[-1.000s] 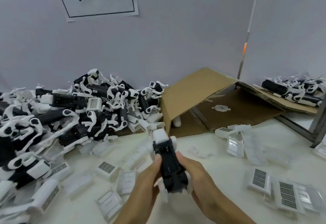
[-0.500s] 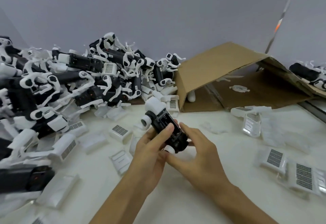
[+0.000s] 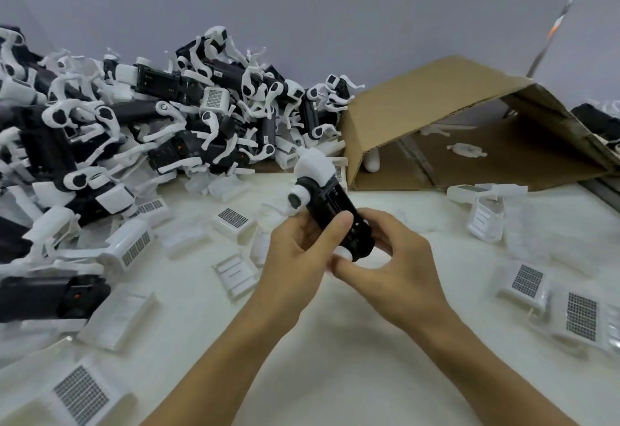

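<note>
**Item 1, far left.** Pile of black-and-white units (image 3: 134,130), heaped against the wall. Loose white grille covers (image 3: 231,219) are scattered on the table (image 3: 335,375) in front of it. Risk: if the piece in hand slips, it would likely land among these and be hard to tell apart.

**Item 2.** My left hand (image 3: 298,258). Fingers are curled underneath and the thumb lies across the black body, so it is clamped on the unit.

**Item 3.** Black unit with white head (image 3: 330,211). Held clear of the table and tilted, with the white head up and away from me and the lower end towards me. It lies between both hands, its mid-body in the left and its lower end in the right.

**Item 4.** My right hand (image 3: 399,268). It pinches the lower end, with the thumb just under a small white end piece (image 3: 344,252).
- Risk: I judge an off-axis push could seat that piece crooked or pop it loose.
- Risk: with only one thumb across the smooth body, the unit may twist.

**Item 5, right.** Cardboard box (image 3: 436,106), lying on its side and open, well apart from the grip.
</note>
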The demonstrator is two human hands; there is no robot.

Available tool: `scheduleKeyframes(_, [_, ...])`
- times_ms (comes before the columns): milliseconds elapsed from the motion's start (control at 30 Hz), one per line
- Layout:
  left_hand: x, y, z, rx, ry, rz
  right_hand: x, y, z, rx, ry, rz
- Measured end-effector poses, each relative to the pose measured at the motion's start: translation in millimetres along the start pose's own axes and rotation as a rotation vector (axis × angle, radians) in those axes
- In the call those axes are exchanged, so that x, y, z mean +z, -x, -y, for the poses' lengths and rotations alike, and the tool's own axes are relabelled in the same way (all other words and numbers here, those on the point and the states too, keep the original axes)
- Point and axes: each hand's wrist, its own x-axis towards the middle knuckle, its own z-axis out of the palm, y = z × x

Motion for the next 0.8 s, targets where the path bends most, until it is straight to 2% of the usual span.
scheduleKeyframes(67, [-2,1,0,0.123,-0.137,0.001,-2,0,0,-0.004,-0.012,0.082])
scheduleKeyframes(133, [-13,-3,3,0.349,-0.464,-0.028,-4,0,0,-0.058,-0.016,0.129])
scheduleKeyframes(200, [-25,-9,7,0.604,-0.809,-0.022,-7,-1,3,-0.086,-0.054,0.089])
scheduleKeyframes(267, [-30,-11,9,0.69,-0.949,0.025,-8,-1,6,-0.085,-0.058,0.037])
scheduleKeyframes(400, [-25,-12,17,0.706,-1.023,0.104,-4,2,7,-0.044,0.022,-0.024])
scheduleKeyframes(500, [-25,-11,16,0.72,-0.979,0.125,-6,2,6,-0.047,0.059,-0.069])
scheduleKeyframes(800, [-23,-9,14,0.745,-0.969,0.078,-5,1,6,-0.006,0.018,-0.052])
